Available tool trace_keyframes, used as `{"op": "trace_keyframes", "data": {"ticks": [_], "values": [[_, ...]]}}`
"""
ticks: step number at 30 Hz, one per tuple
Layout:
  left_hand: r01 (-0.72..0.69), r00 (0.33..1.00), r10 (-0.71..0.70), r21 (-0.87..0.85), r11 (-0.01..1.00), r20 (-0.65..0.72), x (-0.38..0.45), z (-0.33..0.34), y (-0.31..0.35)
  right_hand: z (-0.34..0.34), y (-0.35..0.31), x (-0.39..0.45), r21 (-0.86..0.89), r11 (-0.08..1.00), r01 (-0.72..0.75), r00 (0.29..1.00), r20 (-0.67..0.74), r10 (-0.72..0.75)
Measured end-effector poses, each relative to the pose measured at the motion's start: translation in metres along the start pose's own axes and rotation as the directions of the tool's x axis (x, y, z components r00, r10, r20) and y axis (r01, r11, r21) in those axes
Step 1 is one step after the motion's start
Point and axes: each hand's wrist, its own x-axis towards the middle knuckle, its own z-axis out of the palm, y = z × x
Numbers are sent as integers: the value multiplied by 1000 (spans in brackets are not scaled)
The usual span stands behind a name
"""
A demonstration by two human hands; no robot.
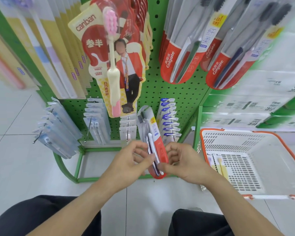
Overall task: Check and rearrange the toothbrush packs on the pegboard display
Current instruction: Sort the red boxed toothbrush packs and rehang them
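I hold a red-and-clear Colgate twin toothbrush pack (152, 133) upright in front of the green pegboard (157, 86), low down. My left hand (133, 160) pinches its left edge and my right hand (180, 160) pinches its lower right edge. More Colgate packs (182, 53) hang at the upper right, and a second row of them (228, 65) hangs beside. A cream-and-red canban pack with a pink brush (112, 65) hangs at upper centre. Small blue-and-white packs (95, 121) and blue-tipped packs (169, 120) hang on the lowest pegs.
A white shopping basket with orange rim (245, 133) stands on the floor at the right, holding a yellow toothbrush pack (220, 166). Pastel boxed packs (46, 53) hang at the left. Green-and-white cartons (254, 106) are stacked at the right. My knees are at the bottom edge.
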Motion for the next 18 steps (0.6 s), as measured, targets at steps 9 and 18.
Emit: {"op": "trace_keyframes", "data": {"ticks": [9,18], "values": [[45,999,-46,-98,994,-14,-4,3,-2,23,-11,-6,-292,935,200,979,82,-184],[201,979,-194,-353,914,55,-1,5,0,13,-12,-2,-489,868,89,985,-85,-149]]}}
